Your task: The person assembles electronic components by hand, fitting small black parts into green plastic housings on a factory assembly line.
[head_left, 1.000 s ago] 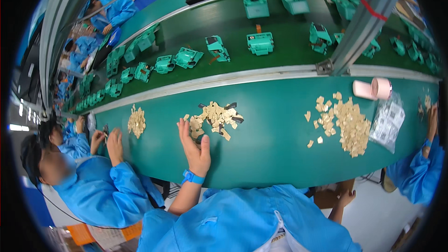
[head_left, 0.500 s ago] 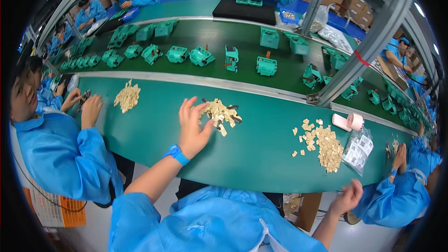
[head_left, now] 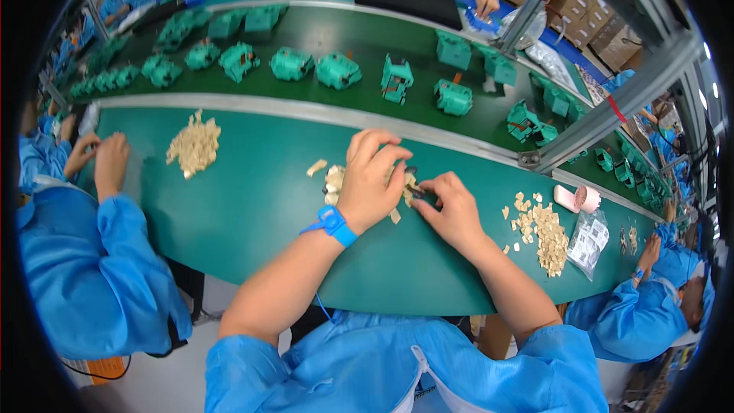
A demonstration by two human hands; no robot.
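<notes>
A small heap of thin cream-coloured pieces lies on the green worktop, partly covered by my left hand. That hand wears a blue wristband; its fingers are apart and bent over the heap, and its palm side is hidden. My right hand has come in at the heap's right side, thumb and forefinger apart around a small dark piece. Whether they touch it is not clear. One cream piece lies loose at the left, another on the near side.
Larger cream heaps lie left and right, the right one beside a clear bag and a pink handheld fan. Beyond a metal rail, green housings stand on a belt. Co-workers sit on both sides; a metal post rises right.
My right hand has moved from the near right edge up to the heap. My left hand has shifted right, over the pieces. The view has tilted slightly.
</notes>
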